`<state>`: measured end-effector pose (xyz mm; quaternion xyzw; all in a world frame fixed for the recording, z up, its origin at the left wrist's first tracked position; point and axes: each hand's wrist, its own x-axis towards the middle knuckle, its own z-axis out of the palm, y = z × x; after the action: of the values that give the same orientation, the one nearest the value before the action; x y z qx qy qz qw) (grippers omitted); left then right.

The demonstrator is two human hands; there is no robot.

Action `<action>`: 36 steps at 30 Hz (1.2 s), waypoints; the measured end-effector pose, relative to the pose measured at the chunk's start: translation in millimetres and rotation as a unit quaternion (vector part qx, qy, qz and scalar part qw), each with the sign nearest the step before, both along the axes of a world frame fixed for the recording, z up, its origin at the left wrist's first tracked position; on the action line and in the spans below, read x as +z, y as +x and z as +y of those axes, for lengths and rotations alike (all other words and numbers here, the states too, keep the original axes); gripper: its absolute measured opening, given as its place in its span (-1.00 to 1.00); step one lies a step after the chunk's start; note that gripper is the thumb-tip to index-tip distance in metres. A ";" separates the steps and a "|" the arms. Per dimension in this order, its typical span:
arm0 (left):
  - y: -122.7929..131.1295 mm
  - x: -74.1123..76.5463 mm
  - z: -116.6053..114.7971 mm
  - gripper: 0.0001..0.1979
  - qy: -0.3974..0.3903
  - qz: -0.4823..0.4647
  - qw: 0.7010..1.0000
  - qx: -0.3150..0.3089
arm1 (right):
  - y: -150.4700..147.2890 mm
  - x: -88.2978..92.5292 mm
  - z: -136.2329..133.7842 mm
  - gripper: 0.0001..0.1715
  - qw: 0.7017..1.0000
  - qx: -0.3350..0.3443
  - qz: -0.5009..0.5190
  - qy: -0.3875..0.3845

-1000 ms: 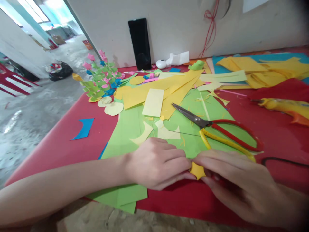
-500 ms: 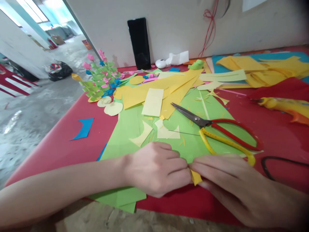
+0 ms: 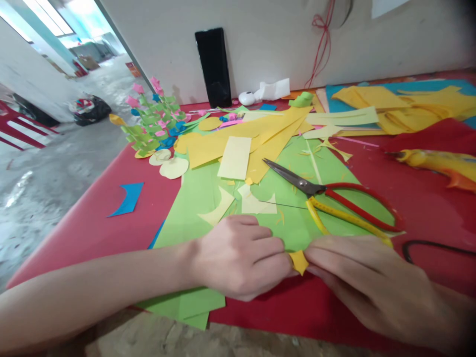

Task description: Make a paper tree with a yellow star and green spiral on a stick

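Note:
A small folded yellow paper piece (image 3: pixel 298 261) is pinched between the fingertips of both hands, just above the red table's (image 3: pixel 427 208) near edge. My left hand (image 3: pixel 241 258) is closed on its left side, fingers curled. My right hand (image 3: pixel 368 282) grips its right side with thumb and fingers pressed together. Most of the piece is hidden by the fingers. Under the hands lies a large green paper sheet (image 3: pixel 197 208). Red-and-yellow-handled scissors (image 3: pixel 334 203) lie on that sheet just beyond my right hand.
Yellow paper sheets (image 3: pixel 238 139) and pale scraps cover the table's middle. A green-and-pink paper model (image 3: pixel 152 124) stands at the far left. A black phone (image 3: pixel 213 67) leans on the wall. A yellow glue gun (image 3: pixel 439 163) lies at right, a blue scrap (image 3: pixel 128 198) at left.
The yellow piece has been turned between the fingertips; it showed a star-like shape, then an edge, now a small folded face. Both hands stayed in nearly the same place.

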<state>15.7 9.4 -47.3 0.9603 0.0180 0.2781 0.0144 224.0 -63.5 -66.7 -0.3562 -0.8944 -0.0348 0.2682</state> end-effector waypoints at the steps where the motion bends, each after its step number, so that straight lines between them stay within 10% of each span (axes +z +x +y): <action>1: 0.0 0.4 0.7 -0.75 -0.011 0.004 1.000 -0.002 | 0.8 -0.5 -0.2 -0.73 1.000 0.005 0.000 -0.005; 27: -3.5 1.6 10.2 -0.85 -0.230 0.096 0.953 -0.172 | 2.8 -0.1 6.2 -0.69 0.959 0.116 0.033 -0.256; 36: -0.7 -2.2 8.9 -0.78 -0.211 -0.033 0.974 -0.075 | 0.3 9.0 4.7 -0.84 0.993 0.043 0.072 -0.084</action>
<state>14.9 18.3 -49.5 0.9245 0.0033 0.2978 0.2380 224.3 -58.8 -57.7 -0.3402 -0.8870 0.0777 0.3024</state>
